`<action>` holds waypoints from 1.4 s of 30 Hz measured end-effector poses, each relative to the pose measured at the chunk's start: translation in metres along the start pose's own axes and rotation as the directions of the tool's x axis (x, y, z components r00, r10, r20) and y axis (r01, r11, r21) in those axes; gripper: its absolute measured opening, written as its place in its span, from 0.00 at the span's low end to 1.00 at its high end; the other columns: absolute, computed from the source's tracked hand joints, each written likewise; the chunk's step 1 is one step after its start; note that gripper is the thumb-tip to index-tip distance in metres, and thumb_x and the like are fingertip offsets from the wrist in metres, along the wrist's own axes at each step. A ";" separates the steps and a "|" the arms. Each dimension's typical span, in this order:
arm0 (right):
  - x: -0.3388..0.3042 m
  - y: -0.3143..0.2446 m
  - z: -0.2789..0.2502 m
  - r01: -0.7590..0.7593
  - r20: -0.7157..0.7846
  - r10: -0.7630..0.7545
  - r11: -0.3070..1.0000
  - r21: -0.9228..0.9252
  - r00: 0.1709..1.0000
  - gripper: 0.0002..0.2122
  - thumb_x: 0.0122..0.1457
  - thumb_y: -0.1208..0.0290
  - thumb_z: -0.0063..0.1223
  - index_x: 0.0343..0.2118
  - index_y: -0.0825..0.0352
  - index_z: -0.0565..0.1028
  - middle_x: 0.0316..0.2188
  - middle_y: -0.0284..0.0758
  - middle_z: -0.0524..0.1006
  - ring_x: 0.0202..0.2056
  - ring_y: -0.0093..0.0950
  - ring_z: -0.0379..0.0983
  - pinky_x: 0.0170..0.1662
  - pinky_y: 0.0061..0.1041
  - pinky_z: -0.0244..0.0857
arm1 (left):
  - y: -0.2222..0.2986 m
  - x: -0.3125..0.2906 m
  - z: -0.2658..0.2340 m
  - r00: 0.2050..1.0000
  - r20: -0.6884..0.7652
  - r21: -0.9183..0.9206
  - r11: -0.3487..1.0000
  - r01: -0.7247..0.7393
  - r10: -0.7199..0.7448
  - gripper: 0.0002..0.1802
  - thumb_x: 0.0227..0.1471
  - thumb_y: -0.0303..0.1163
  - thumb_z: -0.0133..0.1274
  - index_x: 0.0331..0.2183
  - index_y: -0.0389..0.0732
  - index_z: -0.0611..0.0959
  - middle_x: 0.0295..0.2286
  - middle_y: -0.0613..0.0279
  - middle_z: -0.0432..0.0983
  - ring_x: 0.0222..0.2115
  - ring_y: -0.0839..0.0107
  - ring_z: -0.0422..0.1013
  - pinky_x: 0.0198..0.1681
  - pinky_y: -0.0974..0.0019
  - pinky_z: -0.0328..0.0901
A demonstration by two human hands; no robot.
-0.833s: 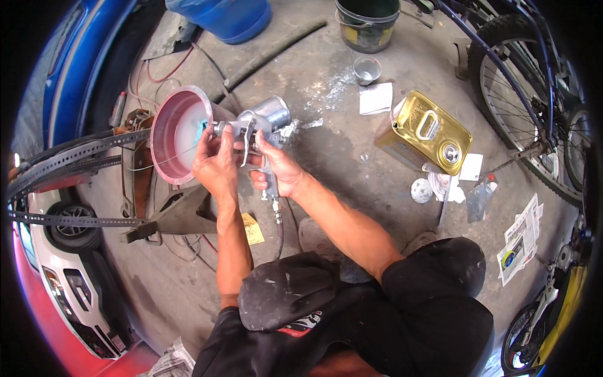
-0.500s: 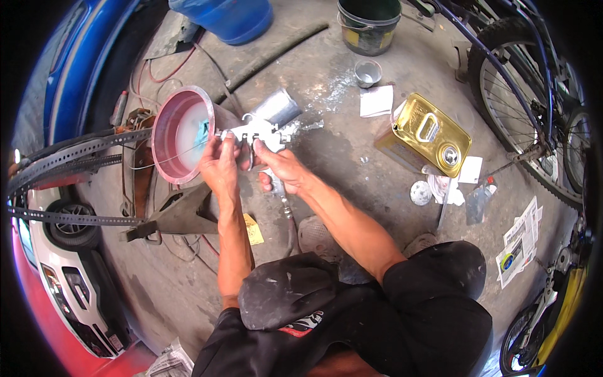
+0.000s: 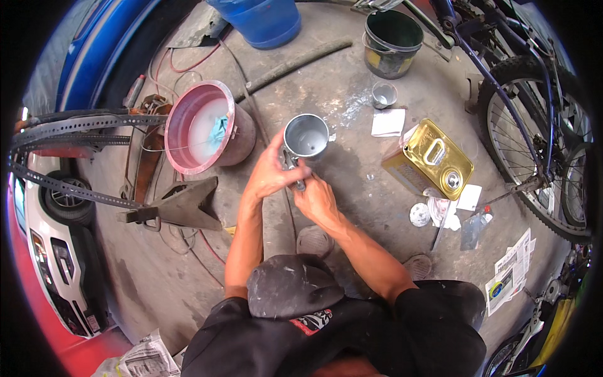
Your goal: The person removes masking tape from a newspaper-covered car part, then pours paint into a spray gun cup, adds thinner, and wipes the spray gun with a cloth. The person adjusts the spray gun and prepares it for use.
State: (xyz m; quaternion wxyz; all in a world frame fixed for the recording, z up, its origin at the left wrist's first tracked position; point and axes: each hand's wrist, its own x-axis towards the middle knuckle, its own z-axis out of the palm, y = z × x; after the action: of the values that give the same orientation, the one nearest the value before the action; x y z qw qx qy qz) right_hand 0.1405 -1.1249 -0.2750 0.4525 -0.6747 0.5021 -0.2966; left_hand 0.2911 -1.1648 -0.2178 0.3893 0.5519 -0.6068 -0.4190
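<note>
Head view: metal cup of a spray gun, mouth up and open, over the middle of the concrete floor, just beside the pink bucket on its left. Left hand closed around the gun body below the cup; right hand with fingers pinched on a small dark part beneath. Gold can well apart toward the floor's right side.

Silver cup, shiny grey inside. Pink bucket with milky white liquid and a turquoise scrap in it. Gold can, glinting. Blue tub up top, dark green pail beside it. White paper on grey concrete. Black cap, speckled with pale paint.
</note>
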 end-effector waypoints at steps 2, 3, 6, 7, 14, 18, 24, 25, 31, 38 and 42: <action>-0.008 0.001 -0.009 -0.013 0.041 0.015 0.999 -0.040 0.999 0.23 0.62 0.64 0.56 0.54 0.76 0.70 0.38 0.61 0.78 0.35 0.60 0.77 0.38 0.54 0.72 | 0.025 0.014 0.020 0.999 0.040 0.047 0.999 0.003 -0.005 0.54 0.35 0.34 0.74 0.64 0.35 0.67 0.55 0.54 0.75 0.57 0.64 0.70 0.63 0.61 0.61; -0.010 0.002 -0.015 -0.028 0.036 0.030 0.998 -0.052 0.999 0.22 0.62 0.64 0.56 0.53 0.77 0.70 0.38 0.60 0.78 0.36 0.60 0.77 0.39 0.54 0.72 | 0.029 0.021 0.030 1.000 0.021 0.028 1.000 0.011 -0.011 0.55 0.33 0.35 0.75 0.63 0.36 0.68 0.53 0.55 0.77 0.56 0.64 0.71 0.61 0.61 0.62; -0.016 0.009 -0.040 -0.034 0.017 0.036 0.992 -0.118 0.999 0.26 0.60 0.58 0.59 0.51 0.78 0.71 0.41 0.59 0.79 0.38 0.58 0.78 0.42 0.52 0.73 | 0.033 0.042 0.049 0.996 0.082 0.068 0.997 -0.022 0.016 0.55 0.29 0.37 0.77 0.60 0.37 0.71 0.50 0.57 0.79 0.52 0.65 0.74 0.58 0.62 0.66; -0.021 0.019 -0.050 0.081 0.025 -0.079 0.990 -0.115 0.997 0.28 0.60 0.55 0.60 0.51 0.79 0.71 0.41 0.58 0.79 0.38 0.58 0.78 0.43 0.51 0.73 | 0.033 0.049 0.054 0.993 0.115 0.099 0.994 -0.047 0.036 0.54 0.28 0.37 0.77 0.59 0.38 0.72 0.50 0.58 0.79 0.51 0.65 0.75 0.57 0.62 0.67; -0.150 0.107 -0.248 -0.466 0.058 0.575 0.714 -0.523 0.816 0.41 0.44 0.38 0.71 0.51 0.72 0.75 0.38 0.48 0.83 0.42 0.44 0.81 0.45 0.44 0.73 | 0.022 0.069 0.091 0.978 0.145 0.123 0.978 -0.169 0.150 0.52 0.26 0.39 0.75 0.57 0.38 0.74 0.52 0.52 0.75 0.53 0.55 0.73 0.58 0.57 0.67; -0.170 0.150 -0.346 -0.244 -0.337 0.006 0.703 -0.668 0.941 0.68 0.32 0.50 0.83 0.70 0.74 0.46 0.59 0.53 0.70 0.57 0.44 0.72 0.61 0.37 0.65 | 0.018 0.068 0.106 0.980 0.188 0.193 0.976 -0.098 0.061 0.52 0.26 0.41 0.73 0.57 0.38 0.75 0.53 0.49 0.74 0.55 0.51 0.70 0.59 0.56 0.65; -0.070 0.097 -0.289 -0.137 -0.391 0.171 0.984 0.113 0.904 0.70 0.34 0.60 0.85 0.71 0.73 0.36 0.61 0.48 0.64 0.62 0.38 0.64 0.67 0.34 0.55 | 0.023 0.056 0.093 0.983 0.172 0.163 0.982 -0.098 0.069 0.52 0.26 0.39 0.73 0.57 0.39 0.74 0.52 0.51 0.74 0.55 0.53 0.70 0.60 0.56 0.64; -0.062 0.091 -0.277 -0.088 -0.426 0.122 0.991 0.099 0.897 0.69 0.35 0.61 0.84 0.71 0.73 0.36 0.61 0.48 0.64 0.62 0.37 0.64 0.67 0.35 0.56 | 0.021 0.054 0.091 0.985 0.150 0.155 0.983 -0.103 0.080 0.52 0.26 0.39 0.73 0.57 0.39 0.74 0.51 0.51 0.75 0.55 0.53 0.70 0.60 0.56 0.64; -0.042 0.078 -0.224 0.070 -0.483 -0.157 0.979 -0.194 0.861 0.69 0.36 0.59 0.83 0.69 0.77 0.35 0.62 0.52 0.59 0.64 0.44 0.59 0.69 0.41 0.49 | 0.014 0.034 0.067 0.983 0.117 0.223 0.961 -0.165 0.142 0.51 0.24 0.37 0.74 0.56 0.40 0.75 0.49 0.53 0.75 0.53 0.53 0.70 0.59 0.55 0.64; -0.032 0.053 -0.225 -0.153 -0.493 -0.041 0.926 -0.345 0.869 0.68 0.40 0.56 0.79 0.70 0.76 0.31 0.64 0.54 0.59 0.65 0.47 0.59 0.68 0.40 0.52 | 0.028 0.000 0.041 0.970 0.068 0.163 0.957 -0.241 0.233 0.51 0.22 0.35 0.74 0.55 0.41 0.75 0.51 0.55 0.74 0.53 0.53 0.70 0.58 0.55 0.65; -0.020 0.017 -0.235 -0.183 -0.445 -0.022 0.892 -0.413 0.895 0.65 0.40 0.62 0.76 0.71 0.73 0.33 0.61 0.59 0.58 0.62 0.54 0.60 0.66 0.44 0.55 | 0.021 0.003 0.045 0.980 0.000 0.246 0.950 -0.191 0.197 0.52 0.24 0.36 0.75 0.56 0.39 0.74 0.54 0.53 0.74 0.54 0.52 0.72 0.57 0.56 0.66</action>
State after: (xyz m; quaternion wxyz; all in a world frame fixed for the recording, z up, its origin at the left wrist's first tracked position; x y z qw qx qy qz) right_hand -0.0736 -1.1807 -0.1922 0.1740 -0.6539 0.6731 -0.2985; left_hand 0.2420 -1.1632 -0.2138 0.3650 0.5385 -0.7003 -0.2940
